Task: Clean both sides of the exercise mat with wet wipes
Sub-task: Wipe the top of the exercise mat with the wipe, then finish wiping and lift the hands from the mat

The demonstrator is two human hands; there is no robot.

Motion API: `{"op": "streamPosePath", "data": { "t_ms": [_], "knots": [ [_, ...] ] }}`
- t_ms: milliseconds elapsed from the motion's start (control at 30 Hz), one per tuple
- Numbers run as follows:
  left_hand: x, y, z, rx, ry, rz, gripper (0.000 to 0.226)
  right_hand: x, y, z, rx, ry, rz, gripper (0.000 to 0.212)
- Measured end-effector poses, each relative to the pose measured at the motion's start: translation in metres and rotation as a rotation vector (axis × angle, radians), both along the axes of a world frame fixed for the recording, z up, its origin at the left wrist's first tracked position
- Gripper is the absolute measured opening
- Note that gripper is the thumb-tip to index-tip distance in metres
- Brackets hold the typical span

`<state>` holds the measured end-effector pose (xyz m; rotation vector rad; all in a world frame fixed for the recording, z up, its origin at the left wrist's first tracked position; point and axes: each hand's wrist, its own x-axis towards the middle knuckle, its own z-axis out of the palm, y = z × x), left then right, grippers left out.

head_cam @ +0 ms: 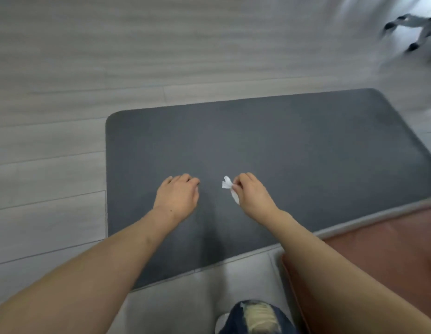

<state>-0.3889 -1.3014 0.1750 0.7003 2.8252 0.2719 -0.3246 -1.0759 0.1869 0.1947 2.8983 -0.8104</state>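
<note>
Grey mat (pixel 270 141): long axis runs left-right beneath my hands. Right hand (pixel 251 195) pinches wipe (pixel 227 184); left hand (pixel 178 197) apart, empty, fingers seemingly curled.

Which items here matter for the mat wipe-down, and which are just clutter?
Job:
- exercise mat, flat on the floor
- wet wipe, pinched in the right hand
- left hand, holding nothing, over the mat

Lying about:
- reddish rug, at the mat's near right
- wheeled chair base, blurred, far right
</note>
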Motion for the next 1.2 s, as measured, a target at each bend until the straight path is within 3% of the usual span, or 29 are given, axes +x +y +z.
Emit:
{"op": "streamPosePath", "data": {
  "t_ms": [400, 533, 733, 967, 1200],
  "knots": [
    [0.058, 0.025, 0.453, 0.08, 0.019, -0.193, 0.036, 0.118, 0.005, 0.457, 0.028, 0.044, -0.318, 0.011],
    [0.087, 0.05, 0.562, 0.111, 0.031, -0.351, 0.033, 0.197, 0.011, 0.57, 0.078, 0.056, -0.53, 0.011],
    [0.156, 0.136, 0.637, 0.236, 0.096, -0.536, 0.031, 0.328, 0.044, 0.638, 0.079, 0.165, -0.912, 0.01],
    [0.308, 0.272, 0.646, 0.348, 0.056, -0.771, 0.032, 0.498, 0.115, 0.65, 0.116, 0.171, -1.262, 0.009],
    [0.462, 0.416, 0.641, 0.329, 0.033, -0.869, 0.04, 0.653, 0.242, 0.645, 0.131, 0.104, -1.316, 0.015]
  ]
}}
